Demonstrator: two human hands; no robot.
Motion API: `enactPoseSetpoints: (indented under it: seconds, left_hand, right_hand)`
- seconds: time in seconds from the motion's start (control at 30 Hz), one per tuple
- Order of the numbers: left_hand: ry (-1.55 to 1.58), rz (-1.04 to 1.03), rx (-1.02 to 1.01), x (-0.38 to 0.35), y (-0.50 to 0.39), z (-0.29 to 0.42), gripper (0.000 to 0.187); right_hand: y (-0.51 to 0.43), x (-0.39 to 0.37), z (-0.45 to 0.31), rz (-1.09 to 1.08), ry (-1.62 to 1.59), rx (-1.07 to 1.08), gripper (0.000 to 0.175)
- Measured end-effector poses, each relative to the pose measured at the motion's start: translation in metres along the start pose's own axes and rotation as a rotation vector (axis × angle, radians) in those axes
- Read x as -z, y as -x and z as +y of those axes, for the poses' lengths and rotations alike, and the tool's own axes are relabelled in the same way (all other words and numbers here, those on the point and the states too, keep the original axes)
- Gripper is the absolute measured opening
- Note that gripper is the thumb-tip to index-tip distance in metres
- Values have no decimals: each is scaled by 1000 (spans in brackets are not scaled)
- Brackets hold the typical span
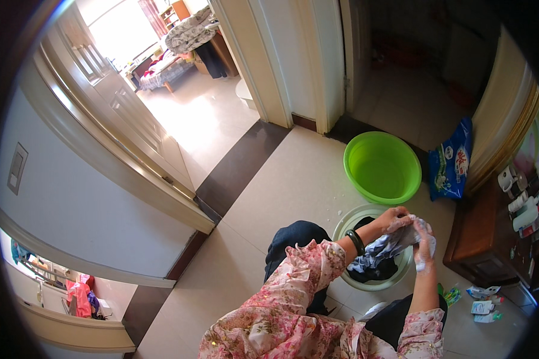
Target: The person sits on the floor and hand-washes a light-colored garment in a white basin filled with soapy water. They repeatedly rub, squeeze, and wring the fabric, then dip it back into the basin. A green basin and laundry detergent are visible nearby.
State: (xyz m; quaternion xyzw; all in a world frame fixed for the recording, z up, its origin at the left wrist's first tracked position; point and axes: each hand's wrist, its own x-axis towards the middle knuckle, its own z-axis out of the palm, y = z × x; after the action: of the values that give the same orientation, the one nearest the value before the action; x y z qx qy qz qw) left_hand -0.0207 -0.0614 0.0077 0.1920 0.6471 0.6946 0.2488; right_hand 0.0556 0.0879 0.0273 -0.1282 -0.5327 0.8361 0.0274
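A pale round basin (341,224) stands on the floor between my knees, with dark cloth (379,270) lying in it. Above it, my left hand (393,220), with a dark bangle on the wrist, grips a soapy grey-white cloth (397,240). My right hand (424,247), with suds on its fingers and palm, is closed on the same cloth from the other side. The cloth hangs down into the basin and meets the dark fabric. Just beyond stands a bright green plastic basin (382,168); no cloth shows in it.
A blue detergent bag (450,164) leans by the door frame. To the right stands a brown wooden cabinet (476,233) bearing bottles and a cup. Small bottles and packets (483,307) lie on the floor near it. An open door (130,112) is at the upper left.
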Motion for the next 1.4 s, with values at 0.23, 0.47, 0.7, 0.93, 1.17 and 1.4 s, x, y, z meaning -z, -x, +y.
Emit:
enactPoseSetpoints:
  seconds: [0.23, 0.47, 0.7, 0.93, 1.17, 1.4]
  left_hand:
    - [-254, -118, -90, -4, 14, 5, 60]
    - [110, 27, -115, -9, 8, 8, 27]
    - [-617, 95, -396, -72, 38, 21, 28]
    - [-645, 439, -258, -52, 23, -9, 21]
    - [-720, 377, -215, -63, 21, -4, 20]
    - [-737, 361, -400, -85, 32, 1, 23]
  right_hand:
    - [-2, 15, -20, -13, -339, 19, 25]
    - [-15, 29, -6, 90, -336, -63, 30]
    - [-53, 77, 75, -95, -448, -235, 33]
    - [-18, 14, 54, -125, -515, -371, 29]
    - [-47, 58, 106, -116, -387, -254, 36]
    - [-8, 13, 31, 123, -180, -221, 34]
